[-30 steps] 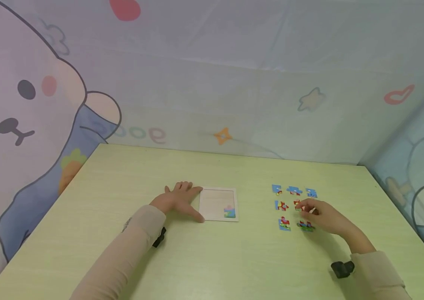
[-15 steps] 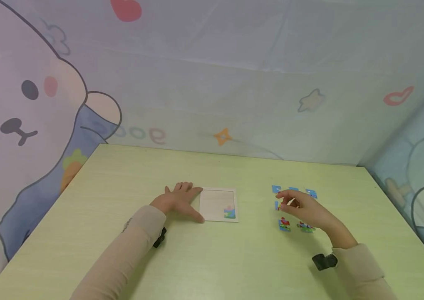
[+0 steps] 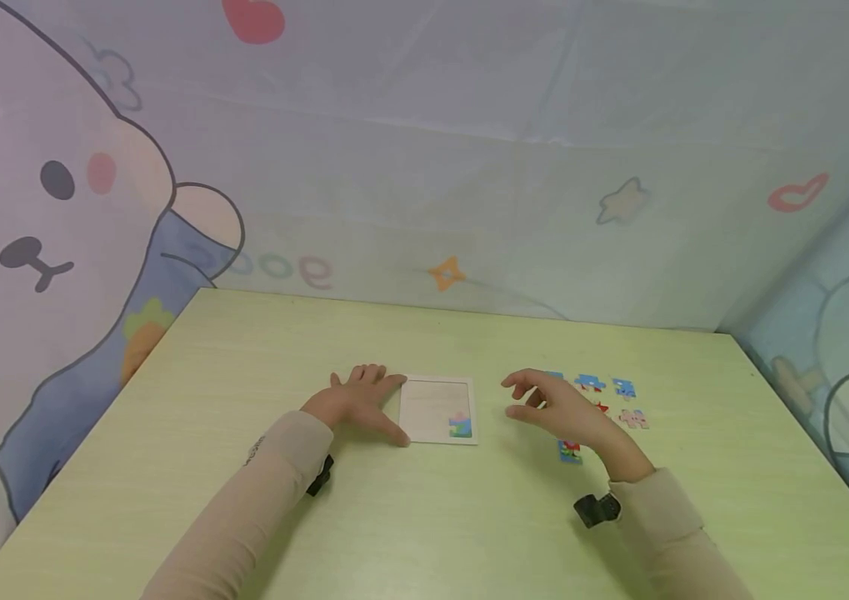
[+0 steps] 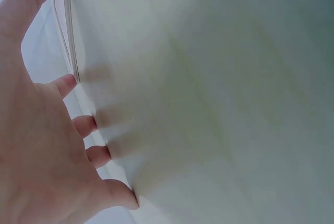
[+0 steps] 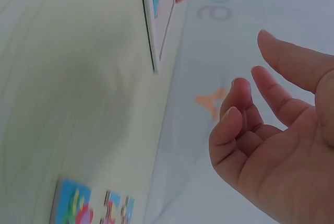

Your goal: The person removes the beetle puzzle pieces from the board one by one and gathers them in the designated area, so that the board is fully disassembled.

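Observation:
My left hand lies spread on the table, its thumb and index finger at the left edge of a square puzzle tray. One jigsaw piece, blue, green and pink, sits in the tray's lower right corner. To the tray's right, my right hand hovers with thumb and index finger apart. The right wrist view shows that same hand with nothing between its loosely bent fingers. Behind it lie several loose jigsaw pieces, among them a pink one and a blue one; others are partly hidden by this hand.
A pale yellow-green table carries everything. A printed cloth backdrop with a large cartoon bear rises along its back edge. Black wrist cameras sit at both cuffs, one being the right camera.
My right hand has moved left from over the loose pieces toward the tray, uncovering the pink piece. My left hand and the tray have stayed where they were.

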A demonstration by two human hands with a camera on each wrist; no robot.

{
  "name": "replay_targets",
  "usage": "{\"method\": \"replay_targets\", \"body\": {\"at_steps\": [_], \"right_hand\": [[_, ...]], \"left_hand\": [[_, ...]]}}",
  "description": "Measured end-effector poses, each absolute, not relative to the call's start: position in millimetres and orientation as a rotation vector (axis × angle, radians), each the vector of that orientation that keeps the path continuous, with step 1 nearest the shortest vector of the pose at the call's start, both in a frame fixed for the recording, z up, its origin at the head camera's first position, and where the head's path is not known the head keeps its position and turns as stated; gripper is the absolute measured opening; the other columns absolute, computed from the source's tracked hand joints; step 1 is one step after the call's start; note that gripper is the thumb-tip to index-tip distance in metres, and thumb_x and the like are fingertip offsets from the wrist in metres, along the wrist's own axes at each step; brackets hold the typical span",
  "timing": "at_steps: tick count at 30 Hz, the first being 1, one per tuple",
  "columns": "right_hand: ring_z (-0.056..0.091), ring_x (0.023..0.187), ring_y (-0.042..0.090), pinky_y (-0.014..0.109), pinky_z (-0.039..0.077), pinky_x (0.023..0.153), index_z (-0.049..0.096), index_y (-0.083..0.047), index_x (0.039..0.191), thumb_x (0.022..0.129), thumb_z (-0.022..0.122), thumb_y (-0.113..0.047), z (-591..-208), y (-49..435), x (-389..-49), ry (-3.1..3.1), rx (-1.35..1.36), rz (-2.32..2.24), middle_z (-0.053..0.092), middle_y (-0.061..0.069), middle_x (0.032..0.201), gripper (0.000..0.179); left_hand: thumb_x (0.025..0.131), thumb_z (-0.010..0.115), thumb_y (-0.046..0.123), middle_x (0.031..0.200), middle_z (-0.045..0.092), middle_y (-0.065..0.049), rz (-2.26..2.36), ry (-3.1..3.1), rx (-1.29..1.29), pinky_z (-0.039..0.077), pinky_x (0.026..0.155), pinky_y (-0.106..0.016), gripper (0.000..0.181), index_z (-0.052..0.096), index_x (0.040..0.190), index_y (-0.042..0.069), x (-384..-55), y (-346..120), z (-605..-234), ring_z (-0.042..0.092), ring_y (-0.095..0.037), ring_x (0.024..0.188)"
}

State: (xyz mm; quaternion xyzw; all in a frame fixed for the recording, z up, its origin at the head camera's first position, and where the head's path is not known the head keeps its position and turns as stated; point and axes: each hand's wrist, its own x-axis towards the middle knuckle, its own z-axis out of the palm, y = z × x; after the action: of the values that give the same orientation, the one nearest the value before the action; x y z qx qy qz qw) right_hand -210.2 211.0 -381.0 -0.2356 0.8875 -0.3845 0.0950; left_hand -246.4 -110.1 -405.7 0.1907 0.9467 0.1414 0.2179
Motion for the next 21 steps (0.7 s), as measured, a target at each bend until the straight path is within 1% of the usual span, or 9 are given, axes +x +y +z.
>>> {"method": "replay_targets", "body": {"at_steps": [3,7,14,21], "right_hand": [[0.056,0.085,0.019,0.032,0.049,0.071,0.056,-0.006,0.126,0.091,0.068,-0.021,-383.9,200.0,-213.5,2.608,-0.69,-1.156,0.056,0.019,0.111,0.04],[0.056,0.085,0.019,0.033,0.049,0.072,0.055,-0.002,0.126,0.089,0.07,-0.02,-388.5,188.6,-218.2,2.574,-0.716,-1.158,0.056,0.019,0.11,0.044],[0.057,0.084,0.019,0.032,0.048,0.073,0.055,0.0,0.124,0.087,0.071,-0.017,-395.2,171.3,-224.0,2.528,-0.756,-1.141,0.057,0.018,0.109,0.044],[0.056,0.079,0.018,0.029,0.048,0.07,0.054,0.002,0.122,0.086,0.071,-0.014,-401.1,158.7,-227.0,2.468,-0.759,-1.151,0.056,0.018,0.106,0.043]], "left_hand": [[0.072,0.074,0.062,0.16,0.009,-0.014,0.384,2.623,0.524,-0.001,0.105,-0.074,0.105,0.021,0.155,0.024,-245.7,-110.0,-405.9,0.002,-0.038,0.147],[0.072,0.074,0.062,0.16,0.009,-0.014,0.389,2.624,0.519,-0.001,0.105,-0.074,0.104,0.022,0.154,0.024,-245.1,-109.7,-406.0,0.002,-0.037,0.147],[0.072,0.074,0.061,0.16,0.01,-0.015,0.395,2.626,0.518,-0.001,0.105,-0.074,0.105,0.022,0.154,0.023,-244.9,-108.8,-404.5,0.003,-0.037,0.146],[0.071,0.073,0.062,0.16,0.011,-0.014,0.368,2.629,0.503,0.0,0.106,-0.073,0.105,0.022,0.154,0.024,-245.1,-107.9,-404.3,0.004,-0.037,0.146]]}}
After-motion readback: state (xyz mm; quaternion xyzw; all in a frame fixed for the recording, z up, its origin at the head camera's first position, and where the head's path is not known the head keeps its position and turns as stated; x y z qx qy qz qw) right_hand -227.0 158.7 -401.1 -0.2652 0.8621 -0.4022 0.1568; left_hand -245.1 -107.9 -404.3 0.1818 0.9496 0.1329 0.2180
